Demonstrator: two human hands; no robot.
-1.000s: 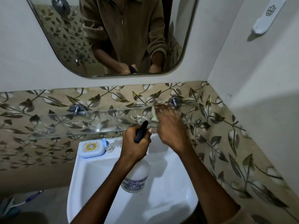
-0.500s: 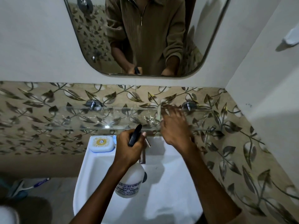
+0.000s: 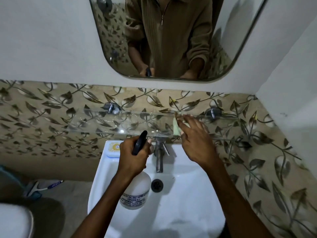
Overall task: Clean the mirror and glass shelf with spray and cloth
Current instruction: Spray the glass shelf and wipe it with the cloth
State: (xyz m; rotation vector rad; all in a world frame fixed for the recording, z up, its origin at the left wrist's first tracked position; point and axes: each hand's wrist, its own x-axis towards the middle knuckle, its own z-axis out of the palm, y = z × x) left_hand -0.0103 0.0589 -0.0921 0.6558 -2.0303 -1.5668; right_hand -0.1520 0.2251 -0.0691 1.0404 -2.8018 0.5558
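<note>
Above the white basin (image 3: pixel 171 212), the right hand (image 3: pixel 195 143) is pressing a pale folded cloth (image 3: pixel 176 128) onto the clear glass shelf (image 3: pixel 120 121); the left hand (image 3: pixel 133 160) is gripping the white cylindrical bottle (image 3: pixel 135 193).

Head view, looking down, near sink (image 3: pixel 180 212)

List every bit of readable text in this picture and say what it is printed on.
"...AN AGRI SPRA..." on the white spray bottle, cut off at both ends by its curve.
"(INDIA)" on the bottle, the line below.
Two smaller lines beneath: too blurred to read.
Round emblem on the soap case: too small to read.
No other text.
</note>
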